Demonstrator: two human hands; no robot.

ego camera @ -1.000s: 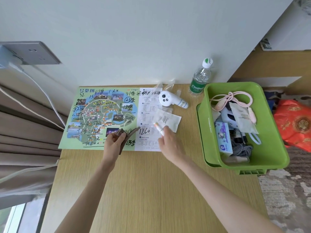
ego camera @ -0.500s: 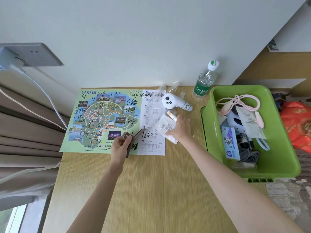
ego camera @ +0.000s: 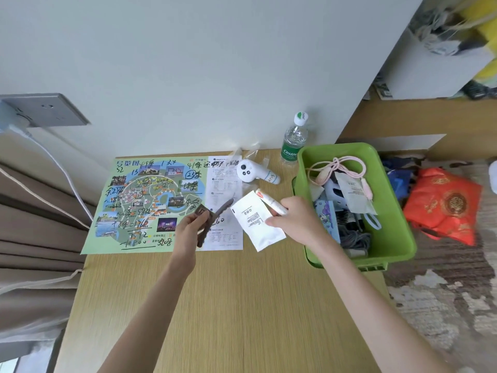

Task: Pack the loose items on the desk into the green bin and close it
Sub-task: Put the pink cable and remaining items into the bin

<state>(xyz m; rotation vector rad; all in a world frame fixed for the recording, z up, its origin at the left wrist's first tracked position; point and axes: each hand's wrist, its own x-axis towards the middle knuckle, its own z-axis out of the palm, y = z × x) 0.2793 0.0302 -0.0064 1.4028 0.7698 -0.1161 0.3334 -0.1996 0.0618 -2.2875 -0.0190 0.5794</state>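
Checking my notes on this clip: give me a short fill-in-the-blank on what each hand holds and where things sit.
1. The right hand holds a white packet and a small ____.
2. The left hand holds a ____ hair clip.
3. The water bottle stands beside the ____ bin.

Missing words: tube; brown; green

Open green bin [ego camera: 398, 211] at desk's right edge, half full; white sachet [ego camera: 255, 222] and small tube [ego camera: 270, 201] beside it.
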